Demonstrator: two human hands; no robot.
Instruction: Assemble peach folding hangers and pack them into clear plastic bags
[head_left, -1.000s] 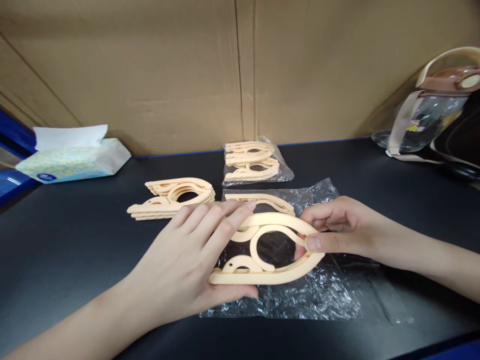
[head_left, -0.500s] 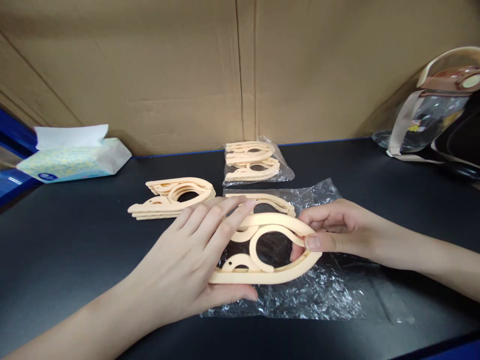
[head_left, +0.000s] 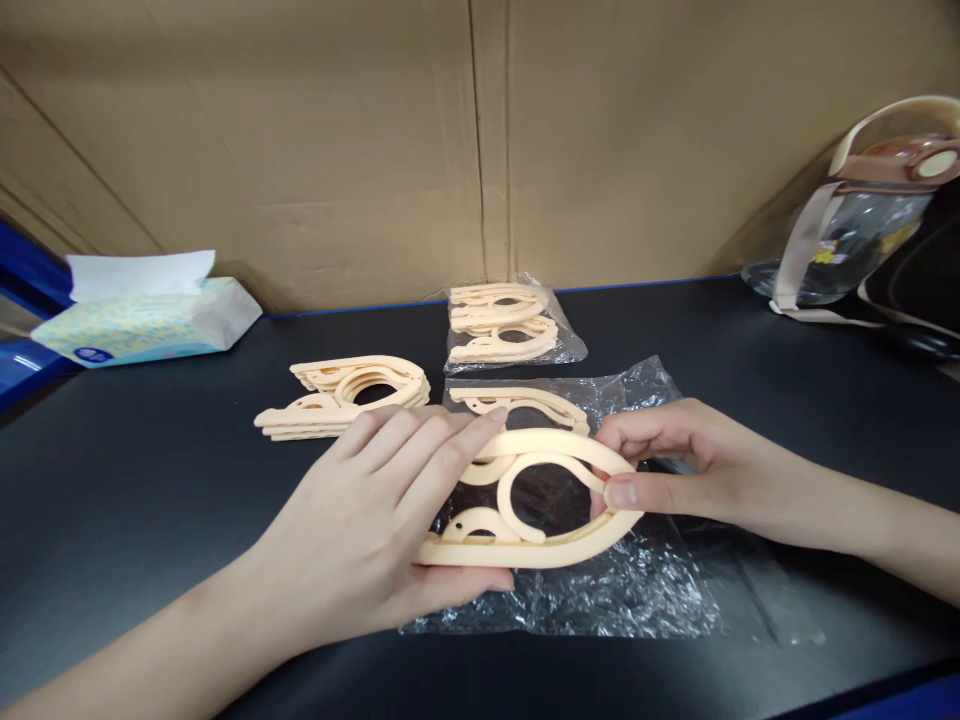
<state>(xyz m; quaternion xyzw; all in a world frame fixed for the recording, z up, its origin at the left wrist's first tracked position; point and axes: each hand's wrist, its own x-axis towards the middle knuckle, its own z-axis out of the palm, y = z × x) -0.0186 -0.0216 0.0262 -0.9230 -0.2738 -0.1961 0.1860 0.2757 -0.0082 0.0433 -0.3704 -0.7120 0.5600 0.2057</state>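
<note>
My left hand (head_left: 375,510) and my right hand (head_left: 675,455) both grip a small stack of folded peach plastic hangers (head_left: 547,545), held just above a crinkled clear plastic bag (head_left: 637,590) on the black table. The left fingers lie along the stack's top with the thumb under its lower edge. The right thumb and fingers pinch the stack's right end. Another folded hanger (head_left: 525,400) lies on the bag behind the held ones.
A loose pile of the same hangers (head_left: 345,395) lies to the left. A sealed bag of hangers (head_left: 506,325) sits further back. A tissue pack (head_left: 142,310) is at far left, a water bottle with strap (head_left: 862,220) at far right. Cardboard walls the back.
Almost nothing. Both hands keep their grip on the hanger stack; the stack has shifted only slightly.
</note>
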